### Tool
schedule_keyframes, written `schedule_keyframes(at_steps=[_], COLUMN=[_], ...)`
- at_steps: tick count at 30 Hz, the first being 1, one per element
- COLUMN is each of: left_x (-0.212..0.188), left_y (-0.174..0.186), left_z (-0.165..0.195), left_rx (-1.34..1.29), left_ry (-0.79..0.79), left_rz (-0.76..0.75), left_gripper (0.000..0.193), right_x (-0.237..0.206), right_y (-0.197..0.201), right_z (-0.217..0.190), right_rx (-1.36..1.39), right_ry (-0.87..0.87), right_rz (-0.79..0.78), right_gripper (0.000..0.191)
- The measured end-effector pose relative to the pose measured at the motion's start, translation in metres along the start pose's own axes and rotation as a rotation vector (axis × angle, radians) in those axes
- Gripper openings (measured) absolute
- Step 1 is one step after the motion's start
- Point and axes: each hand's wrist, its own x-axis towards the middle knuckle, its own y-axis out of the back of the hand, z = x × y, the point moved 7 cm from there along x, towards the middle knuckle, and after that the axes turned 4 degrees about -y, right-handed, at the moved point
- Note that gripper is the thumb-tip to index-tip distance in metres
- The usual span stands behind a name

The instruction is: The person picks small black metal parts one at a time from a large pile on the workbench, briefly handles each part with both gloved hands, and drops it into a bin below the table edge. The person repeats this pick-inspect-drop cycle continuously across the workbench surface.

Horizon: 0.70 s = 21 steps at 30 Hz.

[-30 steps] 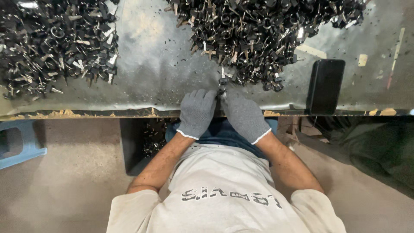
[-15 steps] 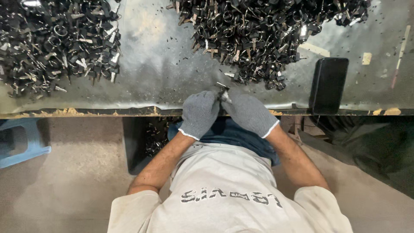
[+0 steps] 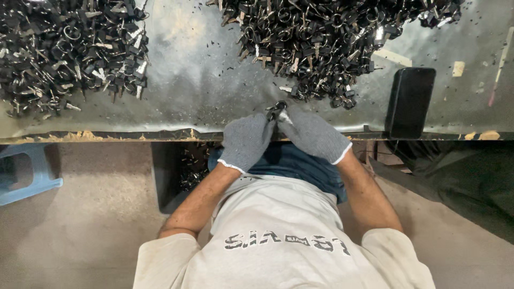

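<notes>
Both gloved hands meet at the table [image 3: 203,101] edge, pinching one small metal part [image 3: 276,110] between them — left hand [image 3: 247,140] grips it from the left, right hand [image 3: 313,134] from the right. The part sits at their fingertips, just below the right pile [image 3: 321,43]. A phone [image 3: 409,101] lies further right.

A grey metal table [image 3: 203,80] bears two key heaps [image 3: 64,53] [image 3: 321,37] and a black phone [image 3: 409,101].

black phone [image 3: 409,101] on table [image 3: 198,85], blue stool [image 3: 24,171], floor bin [image 3: 179,171]
</notes>
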Motion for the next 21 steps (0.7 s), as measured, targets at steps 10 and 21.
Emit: schedule_keyframes(at_steps=[10, 21], left_x=[0.045, 0.018], left_y=[0.031, 0.014], left_z=[0.019, 0.007], left_rx=[-0.267, -0.118], left_ry=[-0.350, -0.261], left_rz=[0.175, 0.299], left_gripper=[0.021, 0.018], right_x=[-0.017, -0.011], right_y=[-0.025, -0.007], right_z=[-0.014, 0.004], right_rx=[-0.239, -0.178], right_ry=[-0.203, -0.148], right_rz=[-0.045, 0.181], right_gripper=[0.032, 0.030])
